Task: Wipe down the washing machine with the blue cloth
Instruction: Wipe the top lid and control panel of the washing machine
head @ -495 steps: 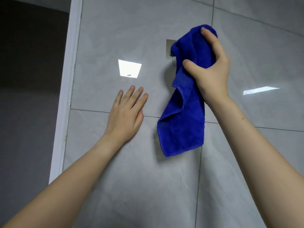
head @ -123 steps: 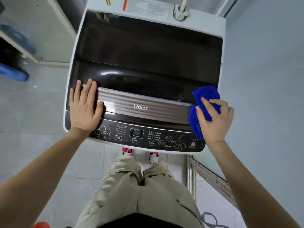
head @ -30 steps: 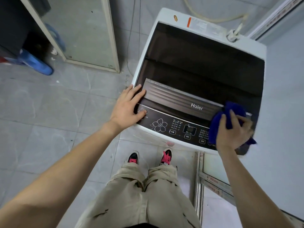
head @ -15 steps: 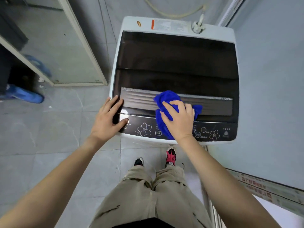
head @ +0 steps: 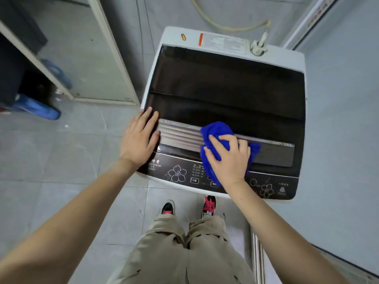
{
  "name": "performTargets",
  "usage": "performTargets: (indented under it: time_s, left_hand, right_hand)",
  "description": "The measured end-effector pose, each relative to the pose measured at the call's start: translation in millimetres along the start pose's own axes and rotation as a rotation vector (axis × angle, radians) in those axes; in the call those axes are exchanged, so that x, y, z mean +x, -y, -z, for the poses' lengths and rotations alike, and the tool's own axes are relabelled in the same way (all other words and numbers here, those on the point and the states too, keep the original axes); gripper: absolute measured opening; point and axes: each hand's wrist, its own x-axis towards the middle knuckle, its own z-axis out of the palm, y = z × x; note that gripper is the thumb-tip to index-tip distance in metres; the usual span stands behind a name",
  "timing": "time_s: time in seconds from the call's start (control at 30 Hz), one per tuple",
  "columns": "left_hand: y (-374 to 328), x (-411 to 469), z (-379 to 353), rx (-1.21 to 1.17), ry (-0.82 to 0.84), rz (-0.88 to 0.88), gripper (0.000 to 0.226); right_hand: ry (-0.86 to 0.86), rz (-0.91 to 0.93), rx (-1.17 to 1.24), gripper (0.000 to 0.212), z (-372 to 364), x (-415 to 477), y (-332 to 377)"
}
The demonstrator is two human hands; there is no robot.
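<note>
A white top-loading washing machine [head: 229,85] with a dark glass lid stands in front of me. Its black control panel [head: 178,173] with flower prints faces me. My right hand [head: 228,160] presses a bunched blue cloth [head: 217,130] onto the silver ribbed handle strip [head: 180,134] and the panel's upper edge, near the middle. My left hand [head: 139,138] lies flat, fingers together, on the machine's front left corner, holding nothing.
A blue-grey wall [head: 344,140] runs close along the machine's right side. A pale hose [head: 225,25] loops behind it. A glass door panel [head: 96,58] and blue slippers [head: 37,107] are at the left. My legs and shoes [head: 209,204] stand on the grey tiled floor.
My right hand with the cloth has stayed near the middle of the handle strip after sliding there from the right end. The left hand has moved slightly up the left corner.
</note>
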Motion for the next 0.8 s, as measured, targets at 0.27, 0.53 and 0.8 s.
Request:
performTargets:
  time_s: [0.27,0.53,0.8]
  left_hand:
    - [6.9,87.0,-2.1,-0.049,0.073,0.009,0.059]
    - [8.3,99.7,-12.0,-0.087,0.054,-0.023,0.060]
    - [8.4,100.4,-9.8,-0.137,0.025,-0.004,0.058]
  right_hand:
    - [0.093,-0.017,0.030,0.033,-28.3,95.6,44.7]
    - [0.061,-0.110,0.013,0.033,-40.7,161.0,43.7]
    - [0.129,-0.239,0.012,0.038,-60.9,265.8,37.1]
